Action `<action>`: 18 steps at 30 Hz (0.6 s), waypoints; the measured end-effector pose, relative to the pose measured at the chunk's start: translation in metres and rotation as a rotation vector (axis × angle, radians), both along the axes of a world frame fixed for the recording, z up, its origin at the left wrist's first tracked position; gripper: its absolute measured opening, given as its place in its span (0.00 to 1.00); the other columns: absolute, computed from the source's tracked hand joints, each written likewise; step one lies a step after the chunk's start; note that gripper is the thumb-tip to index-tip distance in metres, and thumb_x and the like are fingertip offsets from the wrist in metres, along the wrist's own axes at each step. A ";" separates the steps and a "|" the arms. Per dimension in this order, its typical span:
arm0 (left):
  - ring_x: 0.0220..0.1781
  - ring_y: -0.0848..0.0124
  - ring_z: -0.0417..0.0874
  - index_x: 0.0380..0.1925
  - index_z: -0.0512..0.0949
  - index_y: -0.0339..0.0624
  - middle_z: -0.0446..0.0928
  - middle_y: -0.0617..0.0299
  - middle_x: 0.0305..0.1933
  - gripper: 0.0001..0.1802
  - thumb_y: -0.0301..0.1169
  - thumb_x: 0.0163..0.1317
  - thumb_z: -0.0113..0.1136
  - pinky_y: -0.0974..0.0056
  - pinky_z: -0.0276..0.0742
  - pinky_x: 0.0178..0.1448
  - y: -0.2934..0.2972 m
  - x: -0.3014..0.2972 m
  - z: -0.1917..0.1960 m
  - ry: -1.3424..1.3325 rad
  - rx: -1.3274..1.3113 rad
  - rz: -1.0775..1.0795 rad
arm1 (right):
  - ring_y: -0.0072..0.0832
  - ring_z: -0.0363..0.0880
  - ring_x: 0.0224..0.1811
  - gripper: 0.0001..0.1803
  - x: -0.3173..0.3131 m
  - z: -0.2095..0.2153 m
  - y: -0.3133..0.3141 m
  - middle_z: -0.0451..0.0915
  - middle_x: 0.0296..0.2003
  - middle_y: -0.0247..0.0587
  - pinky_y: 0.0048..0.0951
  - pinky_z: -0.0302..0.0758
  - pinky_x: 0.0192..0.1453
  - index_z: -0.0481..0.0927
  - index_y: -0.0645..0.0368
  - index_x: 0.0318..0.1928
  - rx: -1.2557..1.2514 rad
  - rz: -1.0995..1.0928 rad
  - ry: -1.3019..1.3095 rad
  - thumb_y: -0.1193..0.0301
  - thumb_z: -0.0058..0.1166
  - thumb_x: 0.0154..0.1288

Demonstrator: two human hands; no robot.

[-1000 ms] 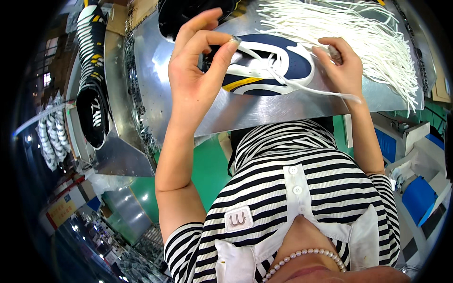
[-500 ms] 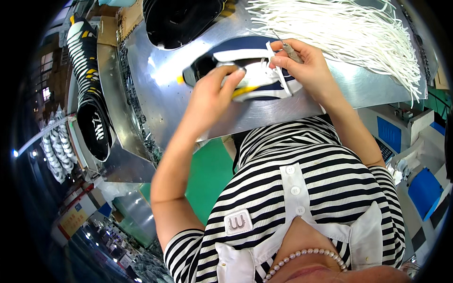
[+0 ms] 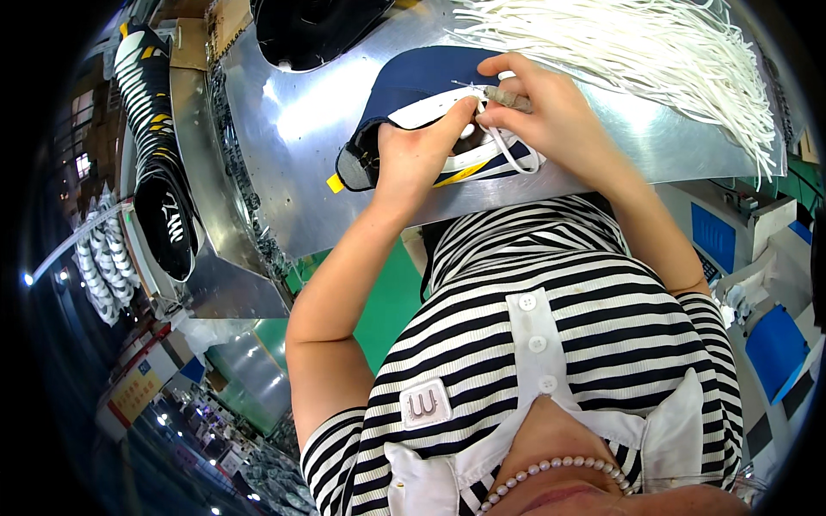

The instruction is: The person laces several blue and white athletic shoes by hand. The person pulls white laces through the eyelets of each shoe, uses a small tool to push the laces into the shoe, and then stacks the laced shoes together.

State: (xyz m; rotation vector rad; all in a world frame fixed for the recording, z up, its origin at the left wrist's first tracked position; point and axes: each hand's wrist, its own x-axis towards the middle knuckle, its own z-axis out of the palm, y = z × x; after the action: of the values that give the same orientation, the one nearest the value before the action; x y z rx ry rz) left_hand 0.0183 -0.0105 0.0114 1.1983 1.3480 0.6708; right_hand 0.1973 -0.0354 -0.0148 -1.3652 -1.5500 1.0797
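A navy shoe upper point(image 3: 417, 79) with a white eyelet strip and yellow trim lies on the metal table, its navy side turned up and its heel to the left. My left hand point(image 3: 415, 156) grips the eyelet strip, thumb on top and the other fingers hidden inside the shoe. In my right hand point(image 3: 551, 116) is an awl point(image 3: 509, 99) with a worn grey handle; its thin metal tip points left, at the eyelet strip by my left thumb. A white shoelace point(image 3: 509, 150) hangs in a loop below my right fingers.
A large pile of white laces point(image 3: 628, 64) covers the table's far right. At the far left edge of the table point(image 3: 284, 129) sits a black shoe point(image 3: 314, 30). Beyond the left edge, a row of black, white and yellow shoes point(image 3: 155, 112) fills a rack.
The shoe upper has been tilted so its navy side shows more. My left hand has moved right onto the eyelet strip. My right hand has brought the awl's tip down to it.
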 end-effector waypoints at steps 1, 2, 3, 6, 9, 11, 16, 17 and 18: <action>0.33 0.79 0.82 0.37 0.83 0.34 0.84 0.64 0.35 0.09 0.28 0.59 0.67 0.72 0.76 0.36 0.000 0.000 0.000 0.009 0.009 -0.005 | 0.37 0.84 0.37 0.19 0.000 0.002 -0.002 0.84 0.33 0.48 0.33 0.77 0.42 0.75 0.63 0.50 -0.044 -0.019 0.026 0.67 0.61 0.61; 0.33 0.79 0.82 0.37 0.83 0.34 0.84 0.64 0.35 0.09 0.28 0.59 0.67 0.72 0.76 0.36 0.000 -0.001 -0.001 0.018 0.017 -0.009 | 0.35 0.84 0.36 0.18 0.003 0.005 -0.006 0.84 0.32 0.47 0.32 0.77 0.42 0.75 0.63 0.50 -0.010 -0.045 0.065 0.68 0.60 0.62; 0.33 0.79 0.82 0.37 0.83 0.34 0.84 0.64 0.34 0.09 0.28 0.59 0.68 0.72 0.76 0.37 0.000 -0.001 -0.002 0.025 0.025 -0.014 | 0.34 0.84 0.36 0.16 0.005 0.006 -0.009 0.84 0.31 0.47 0.31 0.77 0.41 0.75 0.63 0.49 -0.012 -0.067 0.085 0.68 0.59 0.64; 0.33 0.78 0.82 0.36 0.83 0.33 0.84 0.63 0.34 0.09 0.28 0.59 0.68 0.72 0.76 0.36 -0.001 -0.002 -0.006 0.007 0.063 -0.032 | 0.30 0.83 0.31 0.08 0.012 0.006 -0.015 0.82 0.28 0.44 0.27 0.76 0.36 0.77 0.63 0.43 0.034 -0.057 0.104 0.72 0.55 0.67; 0.25 0.81 0.76 0.37 0.84 0.38 0.83 0.64 0.31 0.09 0.32 0.61 0.66 0.74 0.68 0.26 -0.003 -0.002 -0.009 -0.017 0.160 -0.060 | 0.28 0.82 0.29 0.06 0.014 0.005 -0.013 0.83 0.29 0.41 0.26 0.75 0.36 0.78 0.64 0.39 0.068 -0.031 -0.008 0.74 0.55 0.66; 0.25 0.81 0.75 0.36 0.84 0.37 0.83 0.64 0.31 0.09 0.32 0.61 0.66 0.74 0.67 0.25 -0.004 -0.002 -0.010 -0.030 0.181 -0.056 | 0.23 0.83 0.34 0.08 0.015 0.007 -0.010 0.84 0.32 0.41 0.22 0.77 0.41 0.78 0.68 0.42 0.028 0.018 -0.099 0.75 0.55 0.67; 0.22 0.82 0.74 0.35 0.83 0.36 0.83 0.64 0.30 0.07 0.29 0.62 0.64 0.75 0.67 0.25 -0.002 -0.007 -0.007 -0.075 0.071 -0.079 | 0.25 0.79 0.26 0.07 0.019 0.015 -0.002 0.80 0.25 0.42 0.24 0.74 0.34 0.78 0.66 0.39 0.031 0.101 -0.264 0.74 0.57 0.65; 0.22 0.82 0.73 0.34 0.83 0.36 0.83 0.64 0.29 0.07 0.29 0.62 0.63 0.75 0.67 0.26 -0.003 -0.007 -0.006 -0.115 0.058 -0.102 | 0.26 0.77 0.25 0.07 0.018 0.015 -0.002 0.79 0.24 0.42 0.25 0.73 0.33 0.77 0.66 0.38 0.097 0.128 -0.288 0.73 0.57 0.64; 0.21 0.81 0.73 0.34 0.83 0.36 0.82 0.64 0.28 0.06 0.28 0.63 0.63 0.75 0.67 0.26 -0.004 -0.007 -0.005 -0.103 0.035 -0.092 | 0.31 0.77 0.24 0.07 0.016 0.014 -0.001 0.79 0.23 0.42 0.30 0.73 0.32 0.78 0.64 0.37 0.041 0.126 -0.319 0.73 0.57 0.62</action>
State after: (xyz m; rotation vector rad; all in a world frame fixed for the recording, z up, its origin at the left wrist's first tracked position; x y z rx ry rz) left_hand 0.0112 -0.0146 0.0064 1.2293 1.1930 0.6833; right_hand 0.2129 -0.0365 -0.0011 -1.4811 -1.9000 0.9299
